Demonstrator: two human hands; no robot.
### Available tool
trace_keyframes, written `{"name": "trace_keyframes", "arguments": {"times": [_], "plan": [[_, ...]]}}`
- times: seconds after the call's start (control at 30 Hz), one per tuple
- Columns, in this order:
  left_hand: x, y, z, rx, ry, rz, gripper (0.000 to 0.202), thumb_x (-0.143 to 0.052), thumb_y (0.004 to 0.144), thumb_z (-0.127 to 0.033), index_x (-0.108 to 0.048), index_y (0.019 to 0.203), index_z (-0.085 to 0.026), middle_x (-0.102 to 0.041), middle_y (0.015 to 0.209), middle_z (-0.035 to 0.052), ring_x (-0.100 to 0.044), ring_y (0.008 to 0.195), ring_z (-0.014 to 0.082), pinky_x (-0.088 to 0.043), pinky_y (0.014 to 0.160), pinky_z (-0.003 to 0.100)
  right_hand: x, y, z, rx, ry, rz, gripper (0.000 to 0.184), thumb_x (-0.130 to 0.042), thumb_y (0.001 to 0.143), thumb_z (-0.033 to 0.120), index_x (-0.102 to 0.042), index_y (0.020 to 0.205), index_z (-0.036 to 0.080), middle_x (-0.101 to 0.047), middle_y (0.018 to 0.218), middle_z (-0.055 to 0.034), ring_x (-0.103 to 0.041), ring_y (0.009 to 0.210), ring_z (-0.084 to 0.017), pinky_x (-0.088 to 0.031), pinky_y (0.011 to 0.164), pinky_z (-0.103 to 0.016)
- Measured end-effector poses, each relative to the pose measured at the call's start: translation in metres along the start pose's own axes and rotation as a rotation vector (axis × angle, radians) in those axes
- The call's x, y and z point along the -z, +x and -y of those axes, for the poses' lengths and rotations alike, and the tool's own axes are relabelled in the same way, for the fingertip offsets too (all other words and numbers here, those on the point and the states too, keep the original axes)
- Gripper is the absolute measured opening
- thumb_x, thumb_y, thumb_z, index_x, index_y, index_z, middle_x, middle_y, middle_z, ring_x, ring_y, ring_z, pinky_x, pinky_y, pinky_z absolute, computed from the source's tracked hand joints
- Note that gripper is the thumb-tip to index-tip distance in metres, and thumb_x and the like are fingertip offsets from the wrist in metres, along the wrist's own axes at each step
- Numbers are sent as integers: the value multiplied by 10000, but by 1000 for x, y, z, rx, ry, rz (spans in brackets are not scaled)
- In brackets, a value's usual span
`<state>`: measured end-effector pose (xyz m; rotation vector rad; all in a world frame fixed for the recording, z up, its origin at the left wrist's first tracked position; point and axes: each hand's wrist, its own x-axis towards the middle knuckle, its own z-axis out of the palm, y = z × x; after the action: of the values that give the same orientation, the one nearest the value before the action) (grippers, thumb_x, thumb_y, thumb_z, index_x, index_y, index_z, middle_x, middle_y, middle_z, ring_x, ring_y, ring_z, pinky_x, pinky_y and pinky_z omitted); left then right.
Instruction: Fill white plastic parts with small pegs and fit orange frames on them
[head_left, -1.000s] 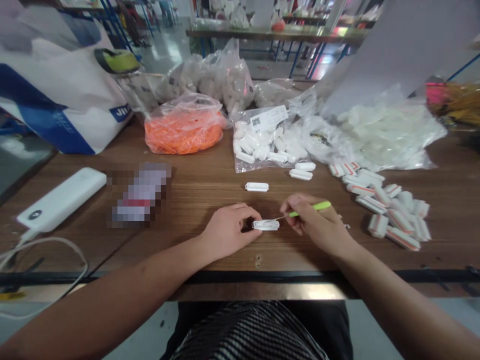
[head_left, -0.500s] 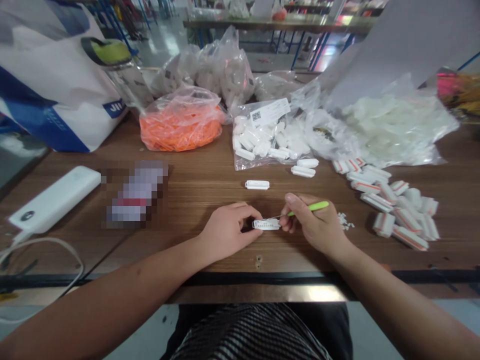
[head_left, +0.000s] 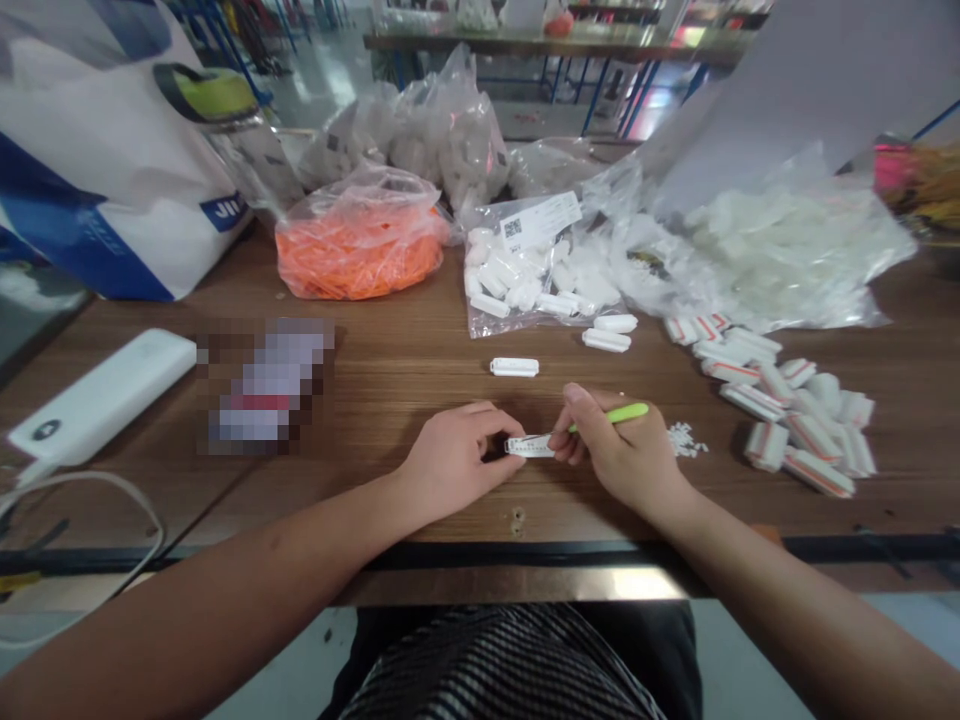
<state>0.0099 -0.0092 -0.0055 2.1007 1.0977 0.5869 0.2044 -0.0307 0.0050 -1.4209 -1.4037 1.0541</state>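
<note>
Brown wooden worktop (head_left: 397,350) carries one small white oblong plastic piece (head_left: 534,447), pinched near its left end by the left hand (head_left: 454,455); the right hand (head_left: 622,450), gripping a thin green-handled tool (head_left: 628,412), has moved leftward, so work probably concerns that end.

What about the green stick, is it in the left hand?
No, the green stick is in the right hand.

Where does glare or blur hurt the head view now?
Head view: glare whitens part of the shiny metal strip along the front edge of the brown wooden table; head view: the far bench with blue metal legs looks soft; head view: the slim tool with a lime-green handle shows no clear tip.
</note>
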Motion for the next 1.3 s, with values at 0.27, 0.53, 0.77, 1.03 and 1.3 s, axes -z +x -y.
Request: {"name": "trace_keyframes", "arguments": {"times": [0.27, 0.53, 0.77, 1.03, 1.3], "plan": [[-2, 0, 1, -7, 15, -10, 114, -687, 778, -242, -697, 886, -206, -562, 691, -34, -466, 557, 96, -376, 577, 244, -2, -6, 5, 253, -210, 43, 431, -480, 953, 395, -604, 592, 195, -630, 540, 0, -597, 491, -100, -489, 491, -224], [-1, 1, -1, -2, 27, 1, 138, -700, 764, -230, -696, 900, -210, -573, 713, -31, -475, 569, 100, -382, 587, 249, -3, -4, -2, 150, -39, -7, 452, -482, 950, 419, -611, 589, 181, -630, 532, -7, -590, 445, -91, -472, 425, -198], [0, 1, -2, 7, 10, 16, 138, -694, 772, -232, -705, 909, -221, -568, 708, -33, -479, 586, 103, -379, 595, 247, -1, -5, 2, 160, -27, -72, 474, -482, 948, 425, -618, 571, 172, -626, 522, -10, -576, 428, -78, -466, 408, -175], [0, 0, -2, 11, 8, 4, 135, -708, 755, -213, -706, 890, -208, -575, 707, -34, -460, 569, 96, -377, 590, 244, -1, -4, -2, 110, 26, -34, 470, -490, 944, 440, -630, 587, 168, -633, 520, -13, -577, 419, -77, -476, 409, -170], [-2, 0, -1, 7, 1, 4, 145, -700, 761, -213, -708, 906, -210, -584, 734, -30, -469, 579, 95, -376, 590, 244, -2, -5, 0, 95, 23, -62, 473, -500, 936, 443, -624, 575, 164, -630, 510, -17, -577, 416, -80, -475, 402, -172]]}}
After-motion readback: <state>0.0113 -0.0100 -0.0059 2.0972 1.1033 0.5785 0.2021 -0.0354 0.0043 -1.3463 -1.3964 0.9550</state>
